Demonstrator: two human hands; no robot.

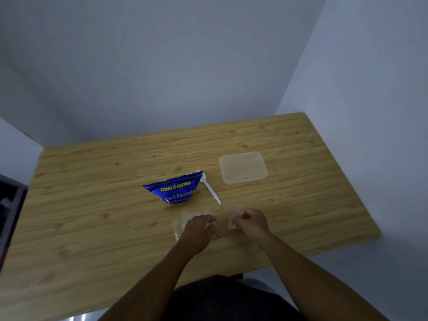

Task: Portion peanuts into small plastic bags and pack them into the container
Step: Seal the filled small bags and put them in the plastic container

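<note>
Right hand (251, 222) pinches one small clear bag (232, 224), fingers curled; left hand (199, 228) lies on the bag pile (183, 222) just beside it, grip unclear. Beyond the hands sit the container (243, 167), showing no bags inside, the peanut packet (176, 191) and the spoon (209, 187). Judgement: nothing portioned yet; all filling and packing remain.

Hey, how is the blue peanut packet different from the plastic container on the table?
The peanut packet is opaque blue with yellow lettering; the container is pale, translucent and unprinted. The packet is soft and crumpled; the container is a flat square with rounded corners. The packet lies beside the white spoon, nearer the table's front edge; the container sits farther back and to the right. Both rest on the wooden table.
</note>
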